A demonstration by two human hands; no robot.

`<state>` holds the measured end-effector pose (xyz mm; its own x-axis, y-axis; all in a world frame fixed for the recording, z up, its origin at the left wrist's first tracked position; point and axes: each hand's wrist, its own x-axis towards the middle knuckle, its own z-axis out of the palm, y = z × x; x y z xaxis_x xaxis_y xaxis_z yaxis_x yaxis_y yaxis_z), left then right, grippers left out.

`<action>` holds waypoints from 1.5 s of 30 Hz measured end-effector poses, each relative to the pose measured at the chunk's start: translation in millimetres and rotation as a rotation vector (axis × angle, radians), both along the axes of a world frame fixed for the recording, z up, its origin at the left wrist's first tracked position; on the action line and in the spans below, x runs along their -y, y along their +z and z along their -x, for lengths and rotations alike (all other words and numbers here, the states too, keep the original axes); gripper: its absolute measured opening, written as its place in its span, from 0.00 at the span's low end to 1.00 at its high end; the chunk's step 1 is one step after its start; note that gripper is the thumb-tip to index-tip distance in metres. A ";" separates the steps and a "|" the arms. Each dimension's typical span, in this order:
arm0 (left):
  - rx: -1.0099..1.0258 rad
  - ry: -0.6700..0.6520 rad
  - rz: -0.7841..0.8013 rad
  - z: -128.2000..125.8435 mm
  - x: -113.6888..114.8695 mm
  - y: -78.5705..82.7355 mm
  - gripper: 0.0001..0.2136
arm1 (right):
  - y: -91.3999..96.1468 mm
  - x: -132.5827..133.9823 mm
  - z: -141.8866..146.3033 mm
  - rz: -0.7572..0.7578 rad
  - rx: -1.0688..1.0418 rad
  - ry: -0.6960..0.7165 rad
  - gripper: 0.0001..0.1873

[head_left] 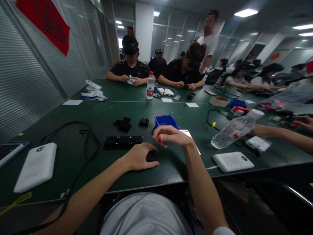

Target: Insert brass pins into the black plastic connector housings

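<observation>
My left hand [139, 157] grips a small black block [151, 156] on the green table, with the thumb along its near side. Just above it, to the right, hovers my right hand [171, 135]. Its fingers are bent and pinched together, and whatever may be between them is too small to make out. A long black part with three sections [123, 143] lies left of my left hand. Behind that are a pile of loose black pieces [123, 124] and a small black block [143, 122]. Beyond my right hand stands a blue bin [166, 121].
White power banks [36, 167] [233, 161] lie on both sides. A clear water bottle [234, 129] leans at the right, near a co-worker's arm [276, 133]. A phone [190, 138] lies partly behind my right wrist. A black cable [90, 140] runs along the left.
</observation>
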<state>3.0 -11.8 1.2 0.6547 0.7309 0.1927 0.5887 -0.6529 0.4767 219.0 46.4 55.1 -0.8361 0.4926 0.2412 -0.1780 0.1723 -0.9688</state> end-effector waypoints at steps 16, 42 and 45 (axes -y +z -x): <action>0.051 0.005 -0.074 0.1 -1.0 -2.6 0.26 | -0.4 1.9 5.0 0.040 0.028 -0.082 0.29; -0.033 0.065 -0.072 -0.1 -0.9 0.1 0.22 | -5.3 0.9 6.8 0.110 -0.072 -0.104 0.19; -0.085 0.070 -0.066 -0.1 -0.2 3.9 0.24 | -5.9 1.1 6.7 0.106 -0.055 -0.062 0.23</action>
